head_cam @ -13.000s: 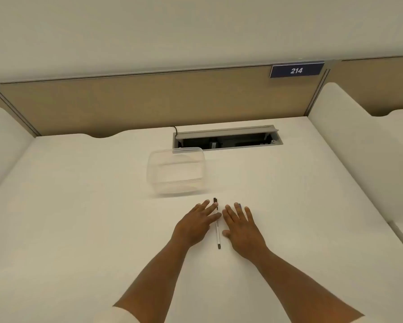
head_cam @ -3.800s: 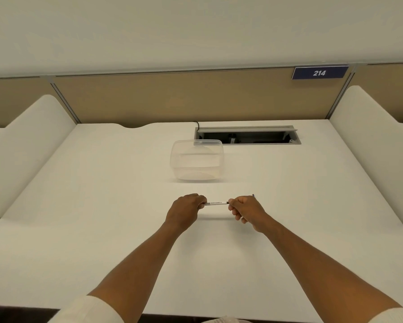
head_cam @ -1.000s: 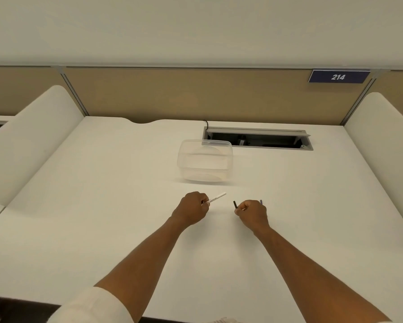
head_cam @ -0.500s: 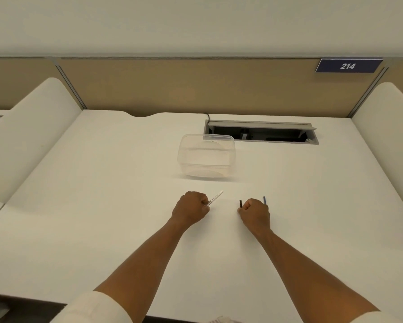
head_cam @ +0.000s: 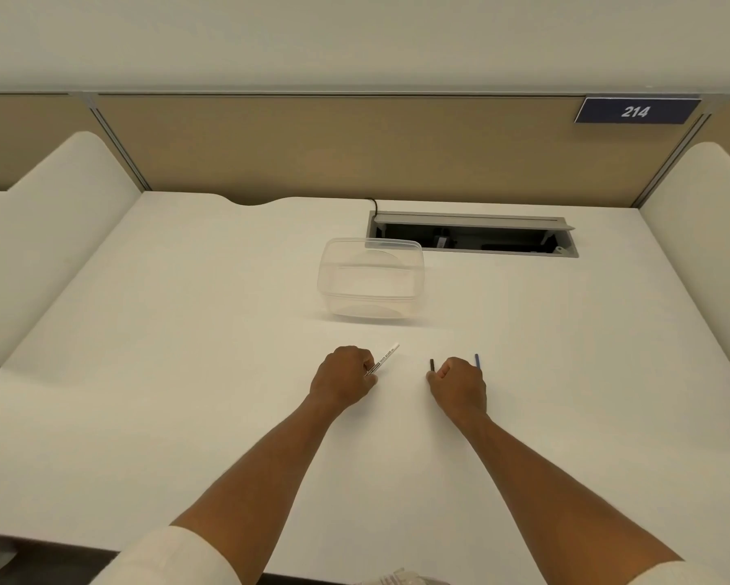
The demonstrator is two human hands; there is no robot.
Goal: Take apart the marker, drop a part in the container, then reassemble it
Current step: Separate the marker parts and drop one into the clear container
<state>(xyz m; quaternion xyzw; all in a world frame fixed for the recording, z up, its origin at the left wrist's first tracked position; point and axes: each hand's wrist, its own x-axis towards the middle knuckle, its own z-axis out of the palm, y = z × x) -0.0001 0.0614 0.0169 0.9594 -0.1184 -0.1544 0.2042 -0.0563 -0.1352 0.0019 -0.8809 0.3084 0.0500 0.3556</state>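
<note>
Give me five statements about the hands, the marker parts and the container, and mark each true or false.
1. The left hand holds the white marker barrel. True.
2. The marker is in one piece. False: the barrel and the dark part are apart, one in each hand.
3. The right hand lies open and flat. False: it is closed on the dark part.
4. The clear container holds a marker part. False: nothing shows in it.
5. The container stands beyond both hands on the desk. True.
</note>
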